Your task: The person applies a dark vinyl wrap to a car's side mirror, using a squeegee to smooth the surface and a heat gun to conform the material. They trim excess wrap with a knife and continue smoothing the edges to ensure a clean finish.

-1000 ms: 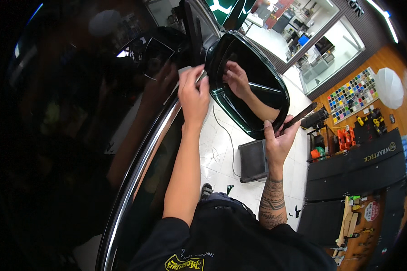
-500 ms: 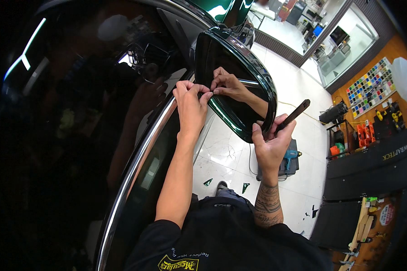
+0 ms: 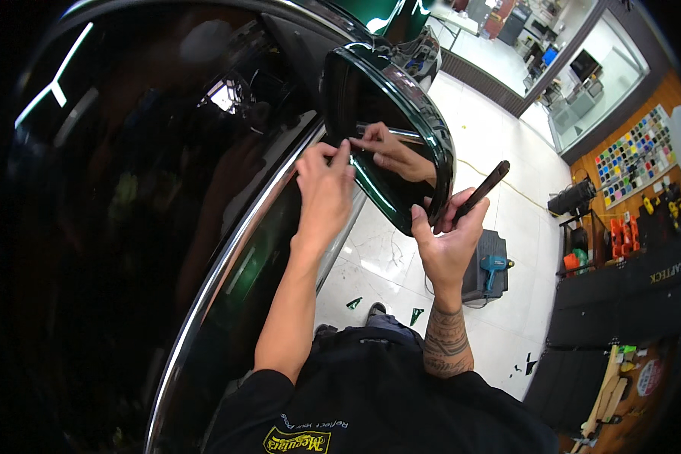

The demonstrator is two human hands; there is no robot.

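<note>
A car's side mirror (image 3: 371, 98), with a glossy dark green housing, juts out from the dark door in front of me. My left hand (image 3: 325, 195) is at its lower inner corner, index finger stretched out against the rim and thumb apart from it. No object shows in those fingers. My right hand (image 3: 452, 246) holds the mirror's outer lower edge between thumb and fingers. A slim dark stick-like tool (image 3: 483, 194) is also held in that hand, slanting up and right; its lower end is hidden. The mirror glass reflects my left hand.
The car's dark window (image 3: 129, 227) and bright trim strip (image 3: 227, 295) run along my left. On the white tiled floor stand a dark case (image 3: 473, 276) and a teal heat gun (image 3: 493, 265). Green scraps (image 3: 417, 315) lie near my feet. A colour swatch board (image 3: 634, 155) hangs at right.
My left fingers have gone from a pinch at the mirror's corner to a stretched index finger against it. My right hand still holds the edge and tool; the view has shifted slightly.
</note>
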